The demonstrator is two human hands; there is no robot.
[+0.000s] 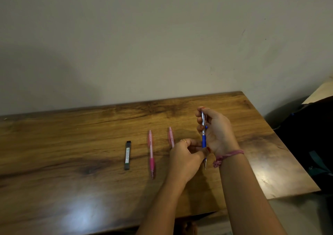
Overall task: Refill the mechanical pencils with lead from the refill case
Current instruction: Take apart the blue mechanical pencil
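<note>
A wooden table [72, 144] stands against a plain wall [144, 36]. Above its right side, the right hand [216, 132] grips a blue and silver pencil [203, 137] upright, tip down. The left hand [185, 159] pinches that pencil's lower barrel. Two pink pencils [151, 153] [170, 136] lie side by side left of the hands, the nearer one partly hidden. The dark refill case [127, 155] lies further left.
</note>
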